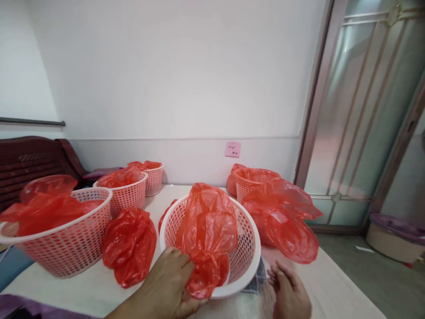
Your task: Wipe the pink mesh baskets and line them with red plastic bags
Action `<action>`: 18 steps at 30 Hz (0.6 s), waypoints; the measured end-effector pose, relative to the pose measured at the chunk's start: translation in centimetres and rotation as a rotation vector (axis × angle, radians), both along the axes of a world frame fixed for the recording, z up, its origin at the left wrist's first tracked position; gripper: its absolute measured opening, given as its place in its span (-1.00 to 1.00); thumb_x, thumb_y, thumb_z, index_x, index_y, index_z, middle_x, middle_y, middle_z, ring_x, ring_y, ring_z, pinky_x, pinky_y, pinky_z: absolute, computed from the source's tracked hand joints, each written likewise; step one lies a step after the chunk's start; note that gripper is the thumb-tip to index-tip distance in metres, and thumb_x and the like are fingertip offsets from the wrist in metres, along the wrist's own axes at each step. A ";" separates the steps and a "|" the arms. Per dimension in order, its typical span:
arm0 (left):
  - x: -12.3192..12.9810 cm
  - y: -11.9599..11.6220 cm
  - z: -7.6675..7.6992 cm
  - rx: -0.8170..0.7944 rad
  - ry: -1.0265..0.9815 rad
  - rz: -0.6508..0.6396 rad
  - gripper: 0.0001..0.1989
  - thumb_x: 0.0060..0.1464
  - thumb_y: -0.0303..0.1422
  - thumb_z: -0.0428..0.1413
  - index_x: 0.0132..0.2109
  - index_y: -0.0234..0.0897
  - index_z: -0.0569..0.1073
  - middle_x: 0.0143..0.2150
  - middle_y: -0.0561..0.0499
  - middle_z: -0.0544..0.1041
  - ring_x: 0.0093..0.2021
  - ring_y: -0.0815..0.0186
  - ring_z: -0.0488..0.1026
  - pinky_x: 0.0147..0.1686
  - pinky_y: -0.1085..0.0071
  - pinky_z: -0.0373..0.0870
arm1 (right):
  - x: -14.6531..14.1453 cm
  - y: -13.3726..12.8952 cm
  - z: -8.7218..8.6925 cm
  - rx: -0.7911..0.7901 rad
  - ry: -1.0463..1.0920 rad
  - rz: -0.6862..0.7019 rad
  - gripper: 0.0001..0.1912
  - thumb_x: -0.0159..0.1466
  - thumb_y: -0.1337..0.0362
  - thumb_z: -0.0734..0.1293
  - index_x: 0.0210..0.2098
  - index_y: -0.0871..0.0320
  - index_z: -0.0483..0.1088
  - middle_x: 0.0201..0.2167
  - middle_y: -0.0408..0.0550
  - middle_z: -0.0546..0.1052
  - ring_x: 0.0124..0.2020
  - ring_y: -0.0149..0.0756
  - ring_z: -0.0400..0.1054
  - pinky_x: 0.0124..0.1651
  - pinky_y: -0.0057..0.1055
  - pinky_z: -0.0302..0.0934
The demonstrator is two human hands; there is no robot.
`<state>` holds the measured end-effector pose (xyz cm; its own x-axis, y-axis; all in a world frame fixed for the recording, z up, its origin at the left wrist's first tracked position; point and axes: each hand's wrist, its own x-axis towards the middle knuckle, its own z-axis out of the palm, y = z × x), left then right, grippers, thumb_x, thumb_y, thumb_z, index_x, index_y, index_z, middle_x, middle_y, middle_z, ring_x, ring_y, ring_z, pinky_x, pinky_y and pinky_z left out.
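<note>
In the middle of the table stands a white perforated basket point(245, 274) with a red plastic bag point(210, 221) inside it, part of the bag standing up above the rim. My left hand point(171, 281) is at the basket's near left rim, its fingers closed on the lower end of the red bag. To the right of the basket, my right hand point(288, 290) hovers over the table with its fingers curled together; whether it holds anything is too blurred to tell. A dark checked cloth point(255, 279) shows partly under the basket.
Baskets with red bags point(79, 248) line the left side, and a loose red bag point(130, 248) lies beside them. Behind on the right is another bag-covered basket point(244, 190), its red bag point(288, 221) spreading rightwards. A pink note point(233, 149) is on the wall.
</note>
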<state>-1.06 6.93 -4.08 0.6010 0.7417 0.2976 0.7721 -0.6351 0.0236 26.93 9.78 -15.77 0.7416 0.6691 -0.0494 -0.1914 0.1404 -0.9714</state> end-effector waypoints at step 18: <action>-0.7 -2.0 -2.7 0.201 -0.076 -0.153 -0.75 -0.08 -0.29 0.19 -0.23 -0.30 0.43 -0.34 -0.07 0.53 -0.32 0.13 0.44 -0.22 0.10 0.36 | -6.4 -4.4 10.8 0.125 -1.525 0.681 -0.77 0.21 0.47 0.16 -0.26 0.14 0.41 -0.33 -0.04 0.51 -0.26 -0.20 0.37 -0.18 -0.26 0.24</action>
